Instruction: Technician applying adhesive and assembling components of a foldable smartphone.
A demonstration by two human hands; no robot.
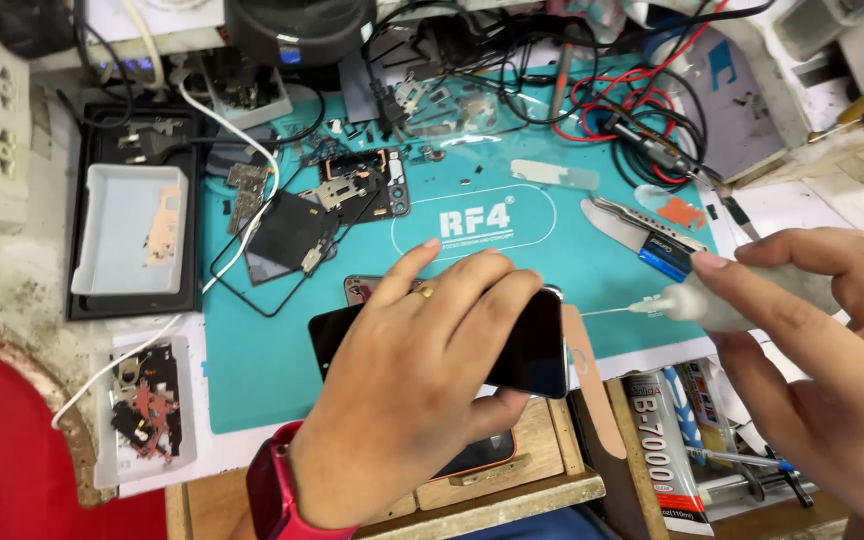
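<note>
A cluttered repair bench carries a teal rubber work mat [512, 215] strewn with small parts. Over the mat's near edge, the left hand [407, 400] grips a black glossy slab-shaped phone [532, 350], fingers spread across its upper face and thumb curled under its near edge. The right hand [832, 360] pinches a translucent white squeeze bottle with a thin needle tip [687, 300], its tip pointing toward the phone's right edge, just beside it. Farther back lie a dismantled black phone frame [352, 195], a white plastic tray [132, 235], and tangled red and black cables [632, 110].
</note>
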